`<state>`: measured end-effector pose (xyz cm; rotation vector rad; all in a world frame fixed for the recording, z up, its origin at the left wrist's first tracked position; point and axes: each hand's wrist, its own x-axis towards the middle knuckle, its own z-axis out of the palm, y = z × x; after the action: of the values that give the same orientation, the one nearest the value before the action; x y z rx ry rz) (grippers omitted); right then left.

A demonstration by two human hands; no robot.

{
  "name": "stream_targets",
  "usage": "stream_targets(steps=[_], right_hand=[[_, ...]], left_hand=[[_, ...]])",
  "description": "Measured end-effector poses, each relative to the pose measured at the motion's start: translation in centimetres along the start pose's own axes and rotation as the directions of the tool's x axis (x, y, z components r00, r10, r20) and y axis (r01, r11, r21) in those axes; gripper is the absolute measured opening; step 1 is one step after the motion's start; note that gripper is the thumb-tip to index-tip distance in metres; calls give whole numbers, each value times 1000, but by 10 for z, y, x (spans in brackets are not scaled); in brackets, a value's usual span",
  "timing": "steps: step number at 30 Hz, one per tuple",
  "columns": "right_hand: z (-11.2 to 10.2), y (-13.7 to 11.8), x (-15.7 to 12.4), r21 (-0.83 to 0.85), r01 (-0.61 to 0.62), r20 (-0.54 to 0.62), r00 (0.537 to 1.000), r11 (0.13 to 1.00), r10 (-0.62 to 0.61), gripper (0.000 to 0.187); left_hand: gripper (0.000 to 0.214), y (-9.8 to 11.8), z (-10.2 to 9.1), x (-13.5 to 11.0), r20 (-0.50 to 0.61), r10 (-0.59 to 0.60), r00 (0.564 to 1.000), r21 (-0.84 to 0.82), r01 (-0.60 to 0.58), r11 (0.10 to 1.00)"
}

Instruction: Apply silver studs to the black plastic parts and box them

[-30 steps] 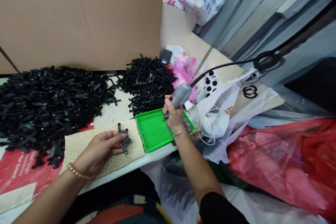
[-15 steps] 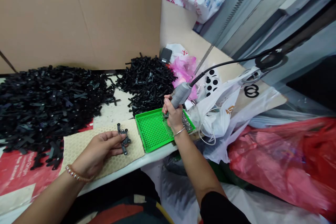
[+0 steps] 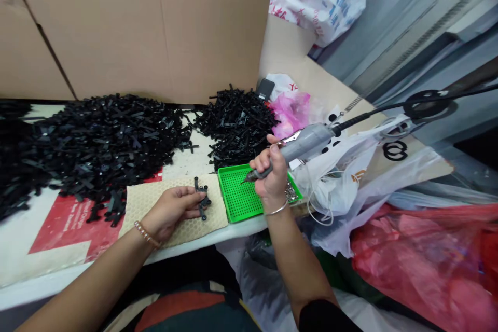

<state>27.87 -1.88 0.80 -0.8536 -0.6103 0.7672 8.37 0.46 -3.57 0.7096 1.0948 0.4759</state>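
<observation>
My left hand [image 3: 179,209] pinches a small black plastic part [image 3: 203,198] with crossed arms and round ends, over a cream honeycomb-patterned mat [image 3: 146,198]. Wrapped in my right hand [image 3: 271,174] is a grey electric screwdriver [image 3: 307,142], tilted so its dark tip points left. That tip hovers above a green perforated tray [image 3: 238,192]. Small metal screws [image 3: 290,192] lie at the tray's right end, partly hidden behind my right wrist.
A large heap of black parts [image 3: 116,140] covers the left; a smaller heap [image 3: 237,127] sits behind the tray. Plastic bags [image 3: 330,176] crowd the right. The screwdriver's black cable [image 3: 373,111] runs up right. Cardboard [image 3: 210,31] stands behind. A red bag [image 3: 420,259] lies lower right.
My right hand has tipped the screwdriver from steep to nearly level, raising its tip from the screws and swinging it leftward. My left hand keeps the part. The whole view has shifted.
</observation>
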Motion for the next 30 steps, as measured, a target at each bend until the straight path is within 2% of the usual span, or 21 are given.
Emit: stream_targets(steps=[4, 7, 16, 30], right_hand=[[39, 13, -34, 79, -207, 209, 960, 975, 187, 26], [53, 26, -47, 67, -267, 260, 935, 961, 241, 25], [54, 33, -48, 35, -271, 221, 941, 962, 257, 25], [52, 40, -50, -6, -236, 208, 950, 972, 232, 27]], left_hand=[[9, -3, -2, 0, 21, 22, 1000, -13, -22, 1000], [12, -3, -2, 0, 46, 35, 998, -29, -34, 999], [24, -7, -5, 3, 64, 59, 996, -18, -58, 998], [27, -5, -4, -1, 74, 64, 995, -28, -62, 998]])
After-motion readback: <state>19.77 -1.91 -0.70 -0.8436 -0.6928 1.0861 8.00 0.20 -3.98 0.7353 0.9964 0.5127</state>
